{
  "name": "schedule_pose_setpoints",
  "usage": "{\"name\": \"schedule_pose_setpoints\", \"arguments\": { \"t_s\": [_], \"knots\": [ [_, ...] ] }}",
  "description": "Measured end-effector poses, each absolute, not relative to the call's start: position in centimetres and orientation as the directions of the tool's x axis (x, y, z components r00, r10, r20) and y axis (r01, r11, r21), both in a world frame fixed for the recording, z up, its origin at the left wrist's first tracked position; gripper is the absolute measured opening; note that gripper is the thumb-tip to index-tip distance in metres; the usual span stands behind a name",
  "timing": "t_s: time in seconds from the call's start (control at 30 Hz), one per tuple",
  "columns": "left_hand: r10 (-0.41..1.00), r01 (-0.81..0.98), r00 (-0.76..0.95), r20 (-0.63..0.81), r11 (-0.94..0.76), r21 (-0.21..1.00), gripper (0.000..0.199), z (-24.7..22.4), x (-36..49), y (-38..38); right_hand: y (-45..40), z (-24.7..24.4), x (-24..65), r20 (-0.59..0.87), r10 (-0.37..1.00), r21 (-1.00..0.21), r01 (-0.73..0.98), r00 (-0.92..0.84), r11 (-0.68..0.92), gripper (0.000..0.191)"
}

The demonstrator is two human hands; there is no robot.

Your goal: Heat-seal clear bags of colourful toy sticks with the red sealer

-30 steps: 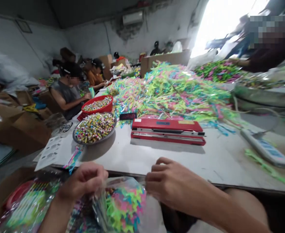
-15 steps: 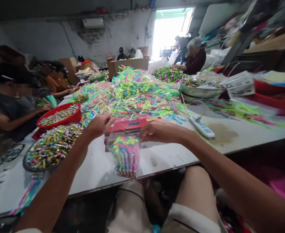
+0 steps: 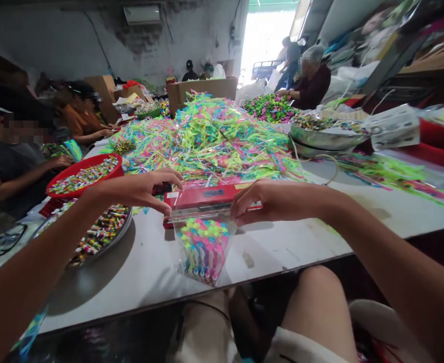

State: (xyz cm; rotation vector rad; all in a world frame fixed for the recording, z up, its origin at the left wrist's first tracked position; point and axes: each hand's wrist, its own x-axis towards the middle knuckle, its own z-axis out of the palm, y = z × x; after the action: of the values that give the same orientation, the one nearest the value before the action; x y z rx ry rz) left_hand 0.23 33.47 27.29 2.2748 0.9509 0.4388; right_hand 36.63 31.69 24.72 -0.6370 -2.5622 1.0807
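A clear plastic bag (image 3: 204,249) filled with yellow, pink and blue pieces hangs down from the front of a red heat sealer (image 3: 199,196), its lower end near the table's front edge. The bag's upper edge lies along the sealer's bar. My left hand (image 3: 152,190) is at the sealer's left end, thumb and fingers spread apart, the thumb tip close to the bag's top left corner. At the right, the curled fingers and thumb of my right hand (image 3: 258,201) pinch the bag's top right corner.
Behind the sealer rises a large pile of neon strips (image 3: 214,131). To the left stand a red basin (image 3: 118,169) and a metal bowl (image 3: 125,232) of small colourful pieces. A large metal bowl (image 3: 320,143) and a cable are at right. Several people work around the table.
My left hand has opened and shifted slightly left. My right hand has moved a little to the right, and the bag's top is now spread wider along the sealer. The camera view has shifted.
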Motion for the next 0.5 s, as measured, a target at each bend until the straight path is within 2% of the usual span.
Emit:
{"name": "schedule_pose_setpoints", "arguments": {
  "t_s": [0.1,0.23,0.4,0.5],
  "knots": [
    [0.698,0.488,0.715,-0.046,-0.45,0.748,0.039,27.6,0.4,34.0,31.5,25.1,36.6,0.076,0.516,-0.722,0.31,-0.853,0.618,0.029],
    [0.648,0.495,0.743,-0.166,-0.366,0.788,0.027,27.7,0.3,34.6,31.5,25.8,36.7,-0.031,0.495,-0.606,0.411,-0.868,0.681,0.026],
    [0.69,0.581,0.709,-0.15,-0.45,0.678,0.016,28.4,-1.1,34.2,31.4,26.8,37.4,-0.072,0.533,-0.596,0.465,-0.843,0.655,0.026],
    [0.825,0.5,0.565,-0.017,-0.326,0.803,0.027,27.9,-2.3,32.6,30.4,25.9,38.1,0.052,0.63,-0.646,0.455,-0.775,0.613,0.027]
  ]
}}
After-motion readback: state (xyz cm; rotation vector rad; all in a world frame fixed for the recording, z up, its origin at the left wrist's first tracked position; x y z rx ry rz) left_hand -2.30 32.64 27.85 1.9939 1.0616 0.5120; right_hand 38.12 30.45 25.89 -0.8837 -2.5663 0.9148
